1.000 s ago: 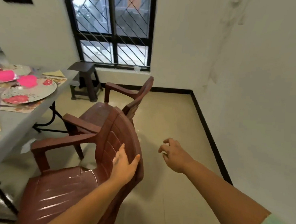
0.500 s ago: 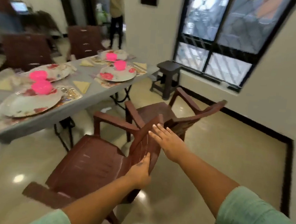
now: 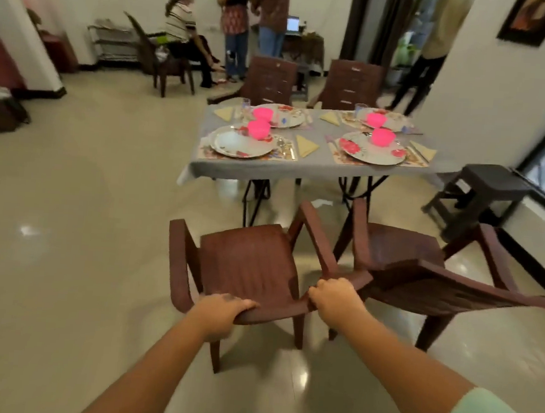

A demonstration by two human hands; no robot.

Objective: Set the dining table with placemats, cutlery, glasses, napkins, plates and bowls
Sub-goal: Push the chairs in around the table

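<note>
Both hands grip the top edge of the brown plastic armchair (image 3: 248,262) at lower centre: left hand (image 3: 217,312) & right hand (image 3: 335,299), fingers curled over it. Set grey table (image 3: 316,167) w/ flowered plates (image 3: 241,144), pink bowls (image 3: 259,128) stands upper centre.

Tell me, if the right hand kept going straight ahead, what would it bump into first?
The right hand already grips the brown chair's backrest; beyond that, probably its armrest, though depth is unclear.

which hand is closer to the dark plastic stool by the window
Right. The right hand grips the chair back at its right end, on the side of the stool; the left hand grips the chair back farther left.
</note>
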